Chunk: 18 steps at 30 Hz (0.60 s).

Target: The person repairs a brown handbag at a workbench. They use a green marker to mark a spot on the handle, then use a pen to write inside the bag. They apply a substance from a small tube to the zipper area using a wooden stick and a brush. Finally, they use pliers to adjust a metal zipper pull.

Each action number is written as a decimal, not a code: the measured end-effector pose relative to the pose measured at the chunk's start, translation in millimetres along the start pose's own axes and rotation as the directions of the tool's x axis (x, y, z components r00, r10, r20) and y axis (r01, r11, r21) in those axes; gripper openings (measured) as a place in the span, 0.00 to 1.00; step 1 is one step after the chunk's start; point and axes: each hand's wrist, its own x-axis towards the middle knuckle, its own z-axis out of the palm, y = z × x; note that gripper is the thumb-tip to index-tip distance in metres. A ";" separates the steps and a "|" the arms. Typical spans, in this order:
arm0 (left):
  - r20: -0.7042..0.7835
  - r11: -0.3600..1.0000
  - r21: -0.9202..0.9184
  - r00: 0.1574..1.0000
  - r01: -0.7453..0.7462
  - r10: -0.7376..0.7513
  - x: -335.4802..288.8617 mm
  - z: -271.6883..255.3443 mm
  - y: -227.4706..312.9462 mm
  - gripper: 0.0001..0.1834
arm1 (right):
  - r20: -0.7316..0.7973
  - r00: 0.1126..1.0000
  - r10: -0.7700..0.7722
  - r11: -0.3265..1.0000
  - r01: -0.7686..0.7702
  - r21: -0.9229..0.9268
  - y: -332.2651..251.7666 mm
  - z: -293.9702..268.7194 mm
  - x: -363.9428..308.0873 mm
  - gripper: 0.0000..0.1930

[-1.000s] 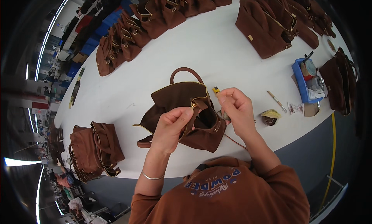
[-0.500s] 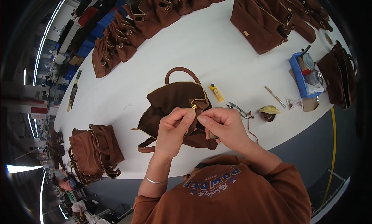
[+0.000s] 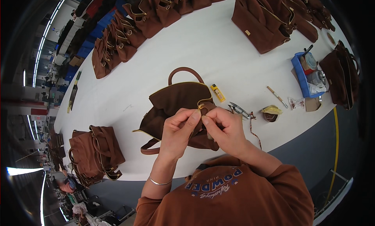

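A brown handbag lies open on the white table in front of me, its gold zipper spread along the mouth. Thumb and finger of my left hand pinch the bag's zipper end, just below a gold metal piece. Close beside it, the fingertips of my right hand are pinched at the same spot, nearly touching the left ones. Something pale shows partly under the right fingers, too hidden to name. One bag handle arches beyond the mouth; the other sticks out at the left.
Right of the bag lie a yellow lighter, thread snips, a pen and a small brown pot. A blue bin holds supplies. Brown bags stand in rows at the back, and more are stacked at left.
Both hands have shifted slightly at the zipper end, and the right fingers have drawn closer to the left. The handbag has moved a little to the right.
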 end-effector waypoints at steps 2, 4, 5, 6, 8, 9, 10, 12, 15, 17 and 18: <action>0.011 1.000 -0.007 1.000 -0.005 0.006 0.2 1.4 0.5 0.11 | 0.000 1.000 -0.016 1.000 0.016 -0.025 0.2 -1.8 -0.3 0.05; 0.021 1.000 -0.011 1.000 -0.009 0.010 0.3 1.7 0.8 0.11 | -0.014 0.998 -0.066 0.996 0.065 -0.058 2.4 -1.6 -1.2 0.04; 0.026 1.000 -0.012 1.000 -0.011 0.011 0.2 1.6 1.0 0.11 | -0.020 0.996 -0.091 0.993 0.089 -0.074 3.8 -1.1 -1.5 0.04; 0.030 1.000 -0.013 0.999 -0.012 0.012 0.2 1.5 1.3 0.11 | -0.024 0.993 -0.119 0.989 0.116 -0.090 4.7 -0.8 -1.5 0.04; 0.026 1.000 0.012 1.000 -0.012 0.012 1.2 0.7 0.5 0.12 | -0.031 0.984 -0.173 0.978 0.168 -0.123 7.3 -0.5 -1.5 0.03; 0.024 1.000 0.024 1.000 -0.012 0.012 1.6 0.5 0.3 0.12 | -0.041 0.986 -0.160 0.982 0.155 -0.107 9.2 0.0 -2.1 0.03; 0.024 1.000 0.011 1.000 0.004 -0.004 2.0 1.1 0.9 0.12 | -0.051 0.988 -0.147 0.986 0.142 -0.092 11.7 0.5 -3.0 0.03; 0.025 0.999 -0.014 0.999 0.038 -0.037 2.4 3.0 3.2 0.12 | -0.063 0.989 -0.137 0.988 0.132 -0.075 14.9 0.3 -3.3 0.03; 0.004 0.997 -0.023 0.998 0.068 -0.068 2.1 5.0 4.6 0.12 | -0.066 0.987 -0.146 0.988 0.142 -0.060 15.2 -0.2 -3.1 0.02; 0.007 0.999 -0.015 0.999 0.043 -0.043 2.9 4.5 1.3 0.12 | -0.071 0.986 -0.151 0.988 0.149 -0.038 13.0 -0.1 -2.9 0.02; 0.008 0.999 -0.011 0.999 0.031 -0.031 3.4 3.9 -0.5 0.12 | -0.074 0.987 -0.146 0.989 0.144 -0.038 13.2 -0.2 -2.9 0.02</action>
